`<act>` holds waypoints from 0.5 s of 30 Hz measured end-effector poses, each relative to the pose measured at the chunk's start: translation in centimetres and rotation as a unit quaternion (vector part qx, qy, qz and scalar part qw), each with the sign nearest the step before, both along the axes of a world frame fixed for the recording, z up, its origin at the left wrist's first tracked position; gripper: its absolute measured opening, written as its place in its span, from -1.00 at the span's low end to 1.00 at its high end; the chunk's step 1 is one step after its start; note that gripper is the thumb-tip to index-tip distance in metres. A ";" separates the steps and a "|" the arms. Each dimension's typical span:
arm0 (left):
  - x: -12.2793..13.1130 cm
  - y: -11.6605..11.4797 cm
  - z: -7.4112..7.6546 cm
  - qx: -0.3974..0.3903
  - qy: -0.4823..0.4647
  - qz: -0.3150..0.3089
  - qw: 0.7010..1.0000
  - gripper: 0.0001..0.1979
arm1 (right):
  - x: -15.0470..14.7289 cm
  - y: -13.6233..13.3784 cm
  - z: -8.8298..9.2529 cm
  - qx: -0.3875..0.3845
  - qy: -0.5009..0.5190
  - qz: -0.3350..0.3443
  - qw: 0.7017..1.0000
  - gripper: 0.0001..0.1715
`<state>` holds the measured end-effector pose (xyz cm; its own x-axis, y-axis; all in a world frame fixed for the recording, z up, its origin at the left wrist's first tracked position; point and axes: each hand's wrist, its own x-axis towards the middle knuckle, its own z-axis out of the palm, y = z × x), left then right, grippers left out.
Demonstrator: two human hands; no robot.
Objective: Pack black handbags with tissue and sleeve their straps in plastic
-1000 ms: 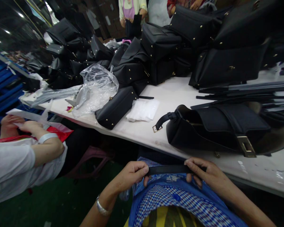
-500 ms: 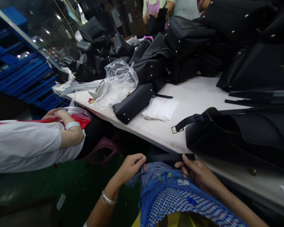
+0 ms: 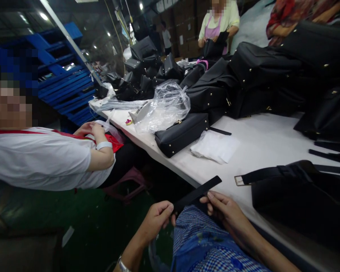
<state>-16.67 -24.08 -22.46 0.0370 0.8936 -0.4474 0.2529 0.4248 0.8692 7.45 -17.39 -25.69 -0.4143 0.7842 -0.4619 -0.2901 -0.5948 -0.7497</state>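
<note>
A black strap (image 3: 200,192) lies across my lap by the table's front edge, its far end raised to the right. My left hand (image 3: 160,217) pinches its left end between thumb and fingers. My right hand (image 3: 222,206) has its fingers closed at the strap's lower edge, short of the raised end. To the right, a black bag (image 3: 289,192) rests on the table, with a buckled strap (image 3: 251,176) reaching out to the left.
On the white table (image 3: 260,132) are a folded white sheet (image 3: 215,145), a small black bag (image 3: 184,132), clear plastic (image 3: 170,105) and piled black bags (image 3: 257,71). A person in white (image 3: 53,156) sits at left; two people stand across the table.
The strap has tilted, its right end now pointing up and right. My right hand has shifted back from that end. The camera view has turned, showing more of the people around.
</note>
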 end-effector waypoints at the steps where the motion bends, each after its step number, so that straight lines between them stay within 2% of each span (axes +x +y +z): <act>1: -0.2 -0.1 0.0 0.000 -0.005 0.010 1.000 -0.49 | -0.3 0.1 -0.1 -0.004 0.003 -0.003 1.000 -0.52; 7: -1.9 -0.5 -0.7 0.017 -0.023 0.074 0.997 -0.48 | -1.5 0.0 -1.1 -0.027 -0.019 0.002 0.999 -0.57; 11: -3.4 -0.7 -0.8 0.055 -0.022 0.105 0.993 -0.50 | -1.8 0.1 -1.5 -0.008 -0.076 -0.004 0.997 -0.52; 15: -5.1 -0.7 -0.7 0.100 -0.024 0.171 0.980 -0.54 | -1.6 0.1 -2.2 -0.002 -0.125 0.021 0.992 -0.44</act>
<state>-21.74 -24.80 -23.19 -0.2633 0.9267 -0.2681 0.0821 0.2985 0.9509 5.83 -17.32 -27.93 -0.3189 0.7669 -0.5569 -0.0698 -0.6050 -0.7931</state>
